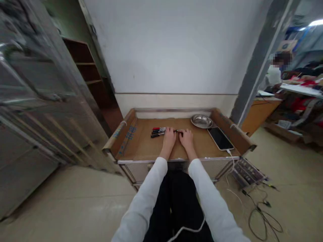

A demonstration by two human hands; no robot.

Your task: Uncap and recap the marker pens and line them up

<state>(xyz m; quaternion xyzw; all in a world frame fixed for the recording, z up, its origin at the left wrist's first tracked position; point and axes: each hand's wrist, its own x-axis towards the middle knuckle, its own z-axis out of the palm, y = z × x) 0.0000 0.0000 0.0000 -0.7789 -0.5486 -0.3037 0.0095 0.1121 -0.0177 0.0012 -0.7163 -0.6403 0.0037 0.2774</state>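
Note:
Several marker pens (157, 131), one with a red part and the others black, lie side by side on the cardboard-lined tray (143, 148). My left hand (170, 137) is over their right ends, its fingers curled down onto them. A dark marker (178, 131) shows in the gap between my two hands. My right hand (186, 137) has its fingertips closed on the right end of that dark marker. The fingers hide parts of the pens, so I cannot tell how many each hand touches.
A shiny metal bowl (201, 121) and a phone (221, 138) with a white cable are to the right on the tray. A power strip (249, 173) and loose cables (262, 215) lie on the floor. A metal door (50, 84) stands at left; a person (275, 72) sits far right.

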